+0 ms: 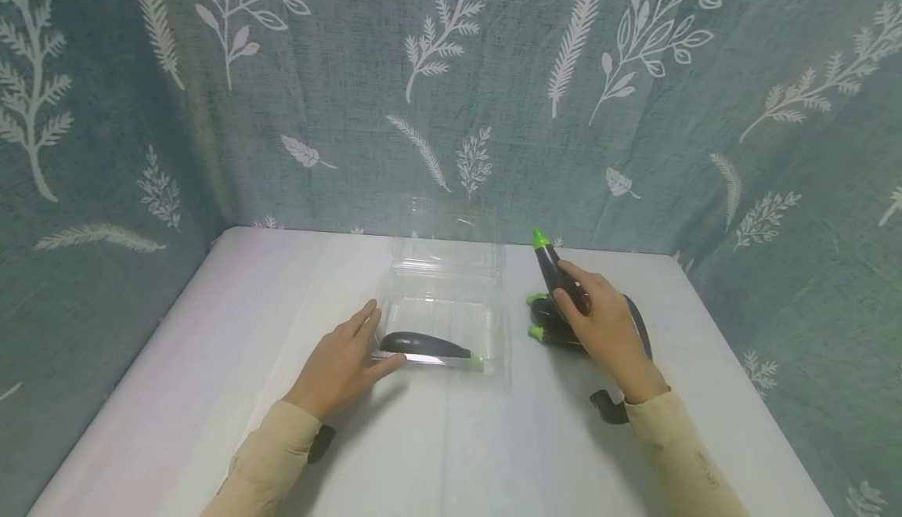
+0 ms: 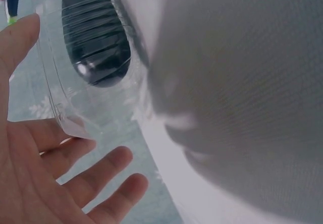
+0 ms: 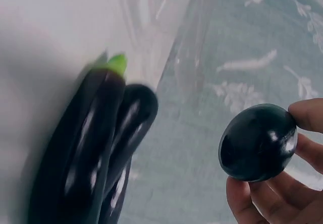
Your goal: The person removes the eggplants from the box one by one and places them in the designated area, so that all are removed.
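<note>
My right hand (image 1: pixel 604 327) grips a dark purple eggplant (image 1: pixel 552 268) with a green tip, raised above the table and tilted. In the right wrist view its rounded end (image 3: pixel 258 142) shows between thumb and fingers. Below that hand, several more eggplants (image 3: pixel 83 148) lie side by side. A clear plastic clamshell container (image 1: pixel 486 315) stands with its lid (image 1: pixel 451 227) up at the back. One eggplant (image 1: pixel 426 344) lies along its front wall, stem end to the right. At the container's front left corner, my left hand (image 1: pixel 338 364) touches the rim, its fingers spread (image 2: pixel 101 176).
A white-covered table (image 1: pixel 451 454) carries everything. Grey-green cloth with white leaf prints (image 1: pixel 352 110) hangs behind the table and along both sides. The container's raised lid stands close to the back cloth. Dark wrist straps (image 1: pixel 607 407) show by the sleeves.
</note>
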### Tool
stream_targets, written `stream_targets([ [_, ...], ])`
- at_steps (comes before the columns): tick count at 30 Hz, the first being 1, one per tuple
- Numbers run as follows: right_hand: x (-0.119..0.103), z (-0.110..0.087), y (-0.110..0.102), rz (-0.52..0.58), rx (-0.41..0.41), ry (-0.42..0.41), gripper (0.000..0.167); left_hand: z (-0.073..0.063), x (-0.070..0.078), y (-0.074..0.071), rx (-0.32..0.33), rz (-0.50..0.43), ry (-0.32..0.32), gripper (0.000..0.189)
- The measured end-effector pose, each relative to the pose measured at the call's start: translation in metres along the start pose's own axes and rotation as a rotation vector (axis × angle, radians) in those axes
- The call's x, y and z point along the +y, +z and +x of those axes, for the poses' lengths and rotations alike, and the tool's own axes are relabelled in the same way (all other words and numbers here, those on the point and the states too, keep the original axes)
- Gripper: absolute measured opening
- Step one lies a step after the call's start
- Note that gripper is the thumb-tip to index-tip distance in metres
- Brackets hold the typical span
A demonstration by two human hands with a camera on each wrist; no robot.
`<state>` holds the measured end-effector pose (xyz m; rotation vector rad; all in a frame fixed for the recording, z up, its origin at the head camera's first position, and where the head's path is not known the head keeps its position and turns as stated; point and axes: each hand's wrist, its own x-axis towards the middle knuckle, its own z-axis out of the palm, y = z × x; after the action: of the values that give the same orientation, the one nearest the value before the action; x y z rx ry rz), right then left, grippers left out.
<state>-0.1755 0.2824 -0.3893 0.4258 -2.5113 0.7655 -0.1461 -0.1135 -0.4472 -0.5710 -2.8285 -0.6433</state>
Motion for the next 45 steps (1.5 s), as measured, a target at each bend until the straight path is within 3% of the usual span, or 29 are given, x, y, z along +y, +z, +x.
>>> stream_targets([
  [9, 0.027, -0.013, -0.031, -0.061, 0.052, 0.031, 0.047, 0.0, 0.001, -0.001, -0.009, -0.002, -0.006, 0.089],
  [23, 0.068, -0.034, -0.069, -0.096, 0.027, 0.229, 0.05, -0.003, 0.0, -0.001, -0.012, -0.005, -0.013, 0.091],
  [27, 0.081, -0.044, -0.073, -0.118, 0.02, 0.265, 0.049, -0.004, 0.0, -0.001, -0.01, -0.005, -0.017, 0.091],
  [34, 0.098, -0.053, -0.074, -0.159, 0.017, 0.241, 0.045, -0.003, 0.0, -0.001, -0.009, -0.015, -0.016, 0.091],
  [45, 0.112, -0.065, -0.07, -0.192, -0.081, 0.338, 0.046, 0.0, 0.001, -0.001, -0.015, -0.012, 0.0, 0.09],
])
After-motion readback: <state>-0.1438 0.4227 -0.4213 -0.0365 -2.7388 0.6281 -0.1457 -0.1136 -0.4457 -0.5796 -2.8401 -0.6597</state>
